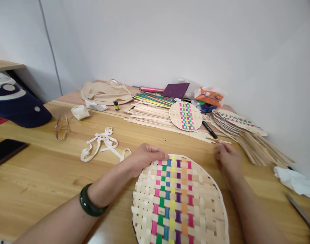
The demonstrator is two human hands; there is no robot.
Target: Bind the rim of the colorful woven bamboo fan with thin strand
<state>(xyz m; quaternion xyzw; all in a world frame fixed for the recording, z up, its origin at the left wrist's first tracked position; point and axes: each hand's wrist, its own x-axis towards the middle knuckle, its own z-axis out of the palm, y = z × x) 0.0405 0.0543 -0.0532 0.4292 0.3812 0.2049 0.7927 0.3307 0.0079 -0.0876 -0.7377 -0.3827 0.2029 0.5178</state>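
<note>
A round woven fan panel (179, 200) of pale strips, with pink, green, blue, yellow, purple and orange bands, lies before me. White binding tape edges its top and right side; the left edge shows uneven strip ends. My left hand (147, 159) is closed on its upper left rim, thumb on top. A loose white cloth tape (101, 144) curls on the table beside that hand. My right hand (228, 157), slightly blurred, is raised right of the panel and apart from it. Its fingers are pinched together; what they hold, if anything, is too fine to make out.
Behind are bamboo strips (149, 113), a smaller woven fan (185, 116), a black marker (209, 129) and stacked fans (243, 127). Scissors (301, 211) lie at right. Leftward are glasses (62, 128), a phone (7, 150), a blue cap (20, 105) and a thread spool (116, 106).
</note>
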